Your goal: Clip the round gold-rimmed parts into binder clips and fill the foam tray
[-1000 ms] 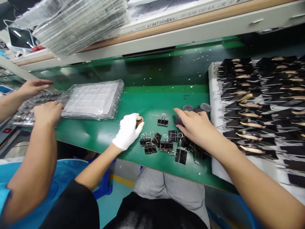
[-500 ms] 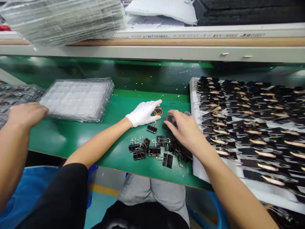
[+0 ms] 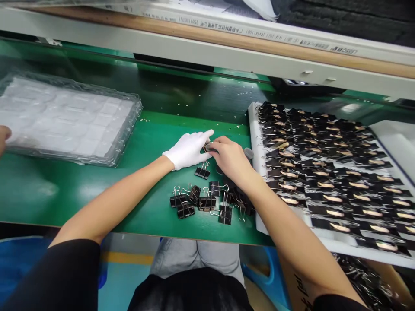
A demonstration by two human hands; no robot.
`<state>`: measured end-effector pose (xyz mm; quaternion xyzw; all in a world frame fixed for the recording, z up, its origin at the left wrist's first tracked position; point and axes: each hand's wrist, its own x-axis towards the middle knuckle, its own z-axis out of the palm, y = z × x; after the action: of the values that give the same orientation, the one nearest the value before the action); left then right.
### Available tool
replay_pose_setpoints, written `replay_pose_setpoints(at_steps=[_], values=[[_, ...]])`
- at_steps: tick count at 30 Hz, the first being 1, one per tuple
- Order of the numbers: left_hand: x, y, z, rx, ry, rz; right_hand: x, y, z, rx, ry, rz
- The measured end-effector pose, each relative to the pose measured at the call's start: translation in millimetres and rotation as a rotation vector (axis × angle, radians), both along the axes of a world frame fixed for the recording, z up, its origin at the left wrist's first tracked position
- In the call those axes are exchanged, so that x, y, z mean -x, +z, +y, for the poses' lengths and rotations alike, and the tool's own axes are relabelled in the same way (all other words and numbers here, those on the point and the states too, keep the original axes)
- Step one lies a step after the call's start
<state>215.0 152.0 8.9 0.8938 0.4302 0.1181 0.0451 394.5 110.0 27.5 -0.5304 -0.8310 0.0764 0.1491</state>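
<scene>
My left hand (image 3: pixel 188 150), in a white glove, rests on the green table (image 3: pixel 152 181) with its thumb and fingers around a small round piece (image 3: pixel 206 147). Bare, my right hand (image 3: pixel 228 159) meets it there, its fingers pinching a dark disc at the round piece. A black binder clip (image 3: pixel 202 170) lies just below my left hand. Several more binder clips (image 3: pixel 206 201) are scattered nearer the table's front edge. Beside my right hand is a small clear round piece (image 3: pixel 248 153).
On the right, a white board (image 3: pixel 256 142) carries rows of black clips with beige pieces. Clear plastic trays (image 3: pixel 71 116) are stacked at left, where another person's hand (image 3: pixel 4 134) touches the edge. A shelf (image 3: pixel 194 41) spans the back.
My right hand has moved left from the dark discs to the round piece at my left hand. The view has shifted, and the other person's hand is now nearly out of it.
</scene>
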Motion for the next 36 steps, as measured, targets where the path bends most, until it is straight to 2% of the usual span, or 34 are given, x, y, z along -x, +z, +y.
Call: replay_pose_setpoints(at_steps=[3, 8, 14, 18, 25, 32, 36], values=[[0.0, 0.0, 0.5, 0.017, -0.002, -0.012, -4.3, -7.0, -7.0, -0.012, 0.021, -0.023], [-0.3, -0.3, 0.1, 0.040, -0.013, -0.012, -8.9, -2.3, -18.9, 0.031, -0.035, -0.191], [-4.1, 0.6, -6.5, -0.023, 0.121, 0.010, -5.1, -1.0, -23.4, 0.002, -0.078, -0.277], [-6.7, 1.1, -10.3, -0.031, 0.199, 0.058, -6.2, -1.6, -23.3, 0.029, -0.058, -0.253], [-7.0, 1.4, -9.3, 0.005, 0.232, 0.052, -6.7, -6.7, -22.8, 0.029, -0.068, -0.246], [-7.3, 1.1, -9.2, 0.007, 0.258, -0.011, -3.1, 6.3, -30.8, -0.104, -0.022, -0.094], [-8.8, 2.2, -10.6, 0.001, 0.260, -0.035, 1.1, 8.8, -33.3, -0.029, 0.068, -0.021]])
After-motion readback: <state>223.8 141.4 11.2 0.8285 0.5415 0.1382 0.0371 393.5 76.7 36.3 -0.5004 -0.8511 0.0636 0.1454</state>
